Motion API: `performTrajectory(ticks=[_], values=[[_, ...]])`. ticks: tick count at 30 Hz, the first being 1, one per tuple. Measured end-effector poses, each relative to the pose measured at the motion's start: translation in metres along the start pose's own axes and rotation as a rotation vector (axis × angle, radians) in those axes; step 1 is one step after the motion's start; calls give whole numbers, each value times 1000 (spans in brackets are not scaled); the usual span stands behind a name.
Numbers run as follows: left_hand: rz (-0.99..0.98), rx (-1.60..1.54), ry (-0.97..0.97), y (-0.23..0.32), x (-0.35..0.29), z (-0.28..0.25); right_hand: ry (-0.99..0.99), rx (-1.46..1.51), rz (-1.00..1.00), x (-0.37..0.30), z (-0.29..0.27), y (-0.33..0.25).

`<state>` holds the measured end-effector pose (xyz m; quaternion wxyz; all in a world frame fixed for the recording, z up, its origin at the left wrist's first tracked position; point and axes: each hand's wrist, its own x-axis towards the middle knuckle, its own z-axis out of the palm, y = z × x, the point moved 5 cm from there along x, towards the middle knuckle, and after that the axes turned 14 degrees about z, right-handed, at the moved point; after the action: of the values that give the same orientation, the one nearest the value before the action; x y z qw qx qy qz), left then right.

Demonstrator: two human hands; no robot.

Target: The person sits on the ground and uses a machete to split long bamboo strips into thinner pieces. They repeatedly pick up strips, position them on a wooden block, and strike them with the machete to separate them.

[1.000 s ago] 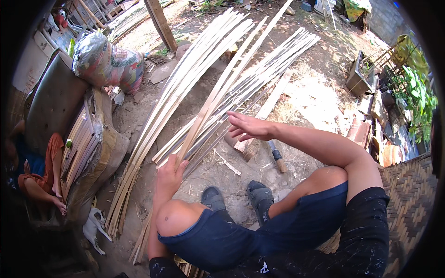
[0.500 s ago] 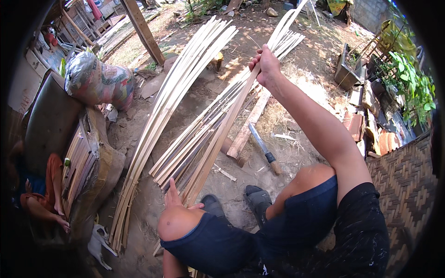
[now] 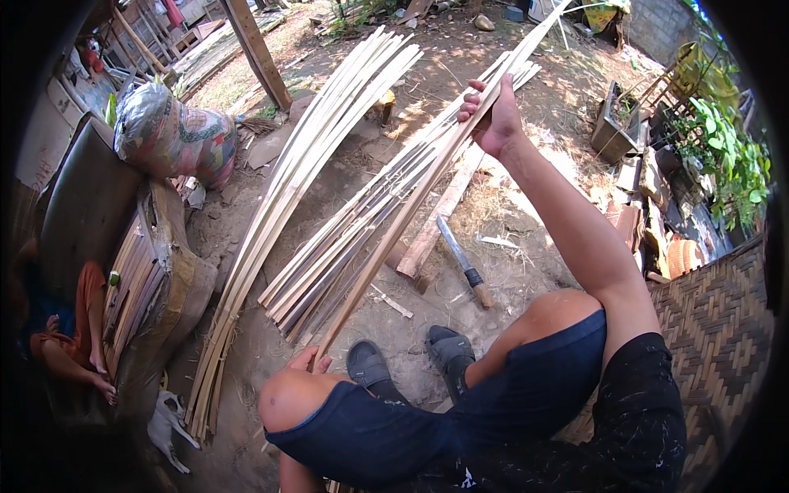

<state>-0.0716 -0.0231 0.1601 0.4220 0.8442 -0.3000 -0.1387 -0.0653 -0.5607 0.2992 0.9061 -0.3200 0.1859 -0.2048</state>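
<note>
Head view: We hold one long pale strip [image 3: 396, 238] diagonally above the ground [image 3: 526, 275]. Our left hand [image 3: 307, 360], partly hidden by the knee [image 3: 288, 400], pinches its lower end between thumb and fingers. Our right hand [image 3: 491, 115] curls its fingers around the upper length. On the ground, one strip bundle [image 3: 349, 238] lies just left of it; a knife [image 3: 463, 261] lies to its right, near a board [image 3: 431, 236].

right hand [image 3: 500, 130] now holding strip [image 3: 398, 232], left hand [image 3: 306, 359] lower
</note>
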Motion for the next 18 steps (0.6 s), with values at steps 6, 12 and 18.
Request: performTrajectory(ticks=[6,12,18], values=[[-119,190,113,-5,-9,1,50,-480,187,-19,2,15],[-93,239,196,-1,-6,2,224,-607,70,-11,-29,64],[26,357,316,-19,-12,8,302,-882,150,-8,-35,69]])
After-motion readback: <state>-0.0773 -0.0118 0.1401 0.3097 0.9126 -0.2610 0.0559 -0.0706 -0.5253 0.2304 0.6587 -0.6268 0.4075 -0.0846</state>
